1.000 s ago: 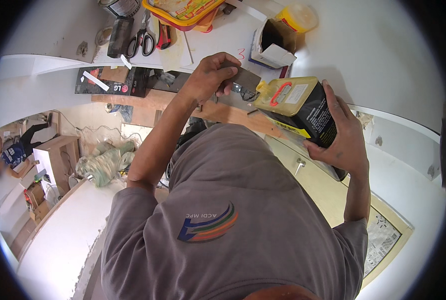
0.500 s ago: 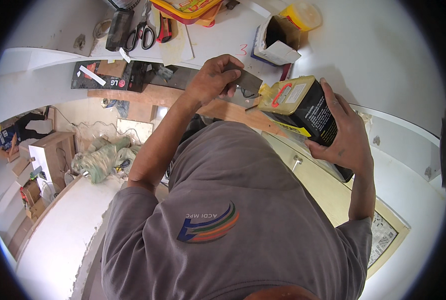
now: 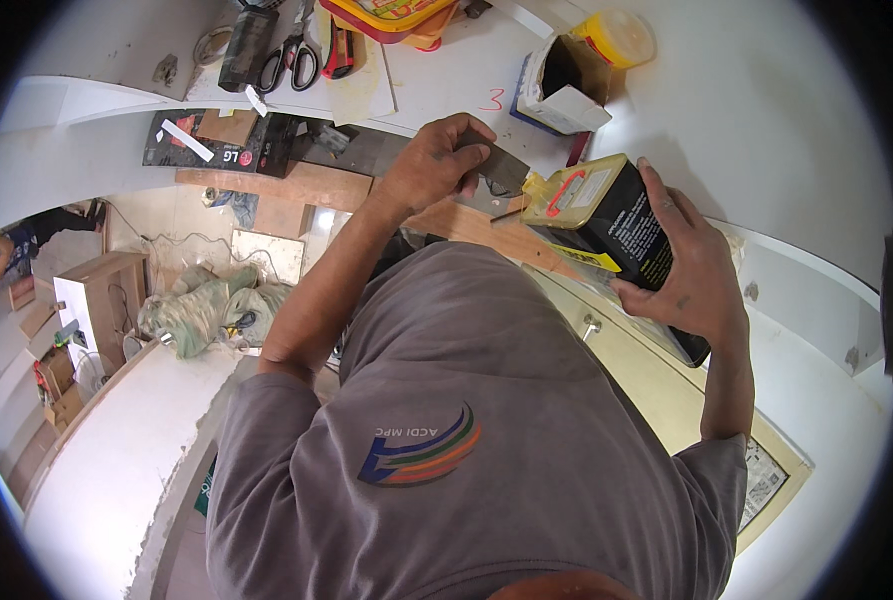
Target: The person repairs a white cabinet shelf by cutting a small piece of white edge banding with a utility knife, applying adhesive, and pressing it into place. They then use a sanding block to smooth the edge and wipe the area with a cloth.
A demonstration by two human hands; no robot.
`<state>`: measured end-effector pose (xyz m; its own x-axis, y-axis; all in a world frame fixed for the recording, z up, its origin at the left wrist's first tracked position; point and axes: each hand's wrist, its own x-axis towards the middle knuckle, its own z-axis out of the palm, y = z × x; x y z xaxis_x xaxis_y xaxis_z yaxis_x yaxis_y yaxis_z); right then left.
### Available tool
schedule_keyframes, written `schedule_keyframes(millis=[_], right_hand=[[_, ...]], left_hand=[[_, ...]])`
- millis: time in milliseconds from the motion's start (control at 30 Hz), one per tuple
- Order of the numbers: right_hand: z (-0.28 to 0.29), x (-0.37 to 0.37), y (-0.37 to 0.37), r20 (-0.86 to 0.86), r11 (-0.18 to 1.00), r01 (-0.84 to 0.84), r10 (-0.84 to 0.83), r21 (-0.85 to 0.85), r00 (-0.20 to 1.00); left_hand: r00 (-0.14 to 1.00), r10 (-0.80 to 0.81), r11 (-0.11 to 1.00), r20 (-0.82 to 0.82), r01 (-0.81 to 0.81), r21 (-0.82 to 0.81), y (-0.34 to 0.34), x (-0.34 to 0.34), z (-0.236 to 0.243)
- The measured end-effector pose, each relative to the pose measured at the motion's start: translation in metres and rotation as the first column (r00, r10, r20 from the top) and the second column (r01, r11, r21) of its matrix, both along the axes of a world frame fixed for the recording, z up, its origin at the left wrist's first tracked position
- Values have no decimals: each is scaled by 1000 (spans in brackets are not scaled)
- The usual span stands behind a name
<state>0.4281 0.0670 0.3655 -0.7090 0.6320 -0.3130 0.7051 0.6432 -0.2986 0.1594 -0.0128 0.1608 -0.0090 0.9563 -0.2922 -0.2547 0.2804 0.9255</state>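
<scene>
My left hand (image 3: 441, 165) pinches a thin, dark grey flat piece (image 3: 501, 160) by one end; its far end is at the yellow spout (image 3: 534, 187) of a rectangular tin. My right hand (image 3: 681, 270) grips this black and yellow tin (image 3: 621, 230), which is tilted, its top with a red handle facing left. Yellowish material shows at the spout; whether it touches the flat piece I cannot tell. Behind them, on the white counter (image 3: 456, 80), stand an open cardboard box (image 3: 561, 105) and a yellow tub (image 3: 616, 40).
Scissors (image 3: 291, 60), a red cutter (image 3: 338, 50) and a yellow tray (image 3: 386, 15) lie on the counter. Wooden planks (image 3: 256, 180) run below it. Bundled sacks (image 3: 191, 315) and a wooden cabinet (image 3: 96, 305) are at left, where another person (image 3: 21, 250) lies or crouches at the far edge.
Both my hands, with the flat piece and tin, have shifted slightly to the right in the picture. The counter's things appear higher, and the other person has moved toward the left edge.
</scene>
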Motion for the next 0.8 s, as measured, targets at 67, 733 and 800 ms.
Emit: schedule_keyframes(millis=[67,733,800], right_hand=[[1,-1,-1,19,1000,9,-9,3,1000],[-1,-2,3,126,999,-26,21,32,992],[0,-3,2,133,999,-25,20,32,991]], left_hand=[[1000,-6,1000,-4,6,-7,-1,1,2],[999,1,1000,37,-1,9,-1,9,-8],[999,10,1000,47,-11,14,-1,11,-8]])
